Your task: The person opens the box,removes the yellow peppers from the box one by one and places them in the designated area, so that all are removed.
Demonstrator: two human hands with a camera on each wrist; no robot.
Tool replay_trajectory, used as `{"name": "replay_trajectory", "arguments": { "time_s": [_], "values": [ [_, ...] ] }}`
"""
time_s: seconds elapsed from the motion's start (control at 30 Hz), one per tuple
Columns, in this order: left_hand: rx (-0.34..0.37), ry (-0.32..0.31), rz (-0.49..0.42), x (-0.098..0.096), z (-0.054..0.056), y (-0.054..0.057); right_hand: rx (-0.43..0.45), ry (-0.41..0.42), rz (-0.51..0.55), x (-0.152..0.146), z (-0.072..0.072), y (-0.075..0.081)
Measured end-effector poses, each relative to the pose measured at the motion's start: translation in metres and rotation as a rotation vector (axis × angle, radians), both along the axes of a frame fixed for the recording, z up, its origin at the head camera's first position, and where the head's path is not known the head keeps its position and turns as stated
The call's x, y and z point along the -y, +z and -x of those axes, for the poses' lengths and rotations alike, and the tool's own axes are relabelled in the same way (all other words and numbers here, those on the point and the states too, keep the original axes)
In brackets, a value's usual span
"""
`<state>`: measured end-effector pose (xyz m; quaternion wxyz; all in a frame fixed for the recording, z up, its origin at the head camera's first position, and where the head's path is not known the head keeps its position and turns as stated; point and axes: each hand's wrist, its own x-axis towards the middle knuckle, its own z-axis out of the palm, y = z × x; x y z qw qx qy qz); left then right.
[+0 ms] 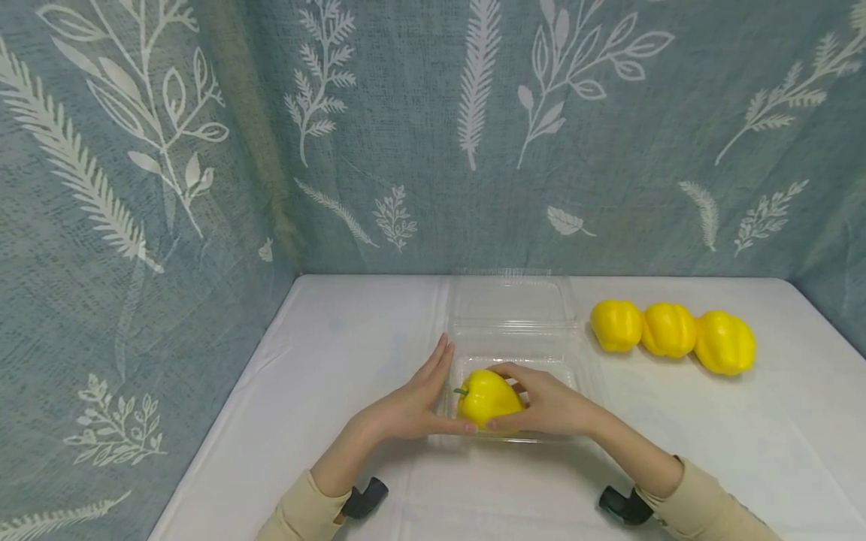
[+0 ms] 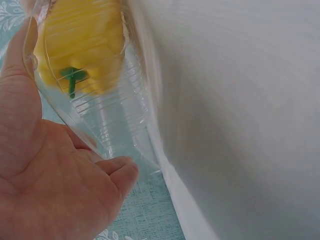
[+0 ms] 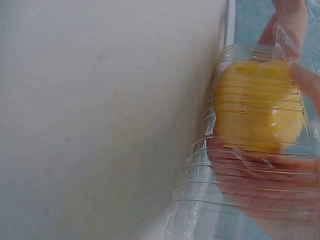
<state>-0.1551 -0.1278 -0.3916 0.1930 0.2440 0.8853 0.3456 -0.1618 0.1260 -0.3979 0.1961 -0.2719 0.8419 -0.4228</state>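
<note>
A yellow bell pepper (image 1: pixel 489 400) with a green stem lies on its side in the base of a clear plastic clamshell container (image 1: pixel 568 370), its stem pointing left. My right hand (image 1: pixel 551 402) reaches into the container and grips the pepper, thumb at the front and fingers behind. Along the container's left side rests my left hand (image 1: pixel 414 402), fingers extended and thumb lying along the front rim. Through the ribbed clear wall, the left wrist view shows the pepper's stem (image 2: pixel 74 82). From the right wrist view, the right fingers appear under the pepper (image 3: pixel 257 107), behind the plastic.
The container's lid (image 1: pixel 510 300) is folded back toward the far table edge. Three more yellow bell peppers (image 1: pixel 668 330) stand in a row at the back right of the white-covered table (image 1: pixel 710 443). A patterned blue-green curtain (image 1: pixel 419 135) hangs behind and at the left.
</note>
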Motion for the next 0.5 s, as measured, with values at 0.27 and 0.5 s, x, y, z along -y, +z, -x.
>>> {"name": "replay_trajectory", "arguments": {
  "time_s": [0.27, 0.5],
  "values": [
    [0.003, 0.002, 0.005, 0.0, -0.001, 0.001, 0.002, -0.035, 0.001, -0.006, -0.002, 0.001],
    [0.004, 0.006, 0.006, 0.0, -0.001, 0.002, -0.036, -0.074, -0.004, -0.014, -0.005, 0.008]
  ]
}}
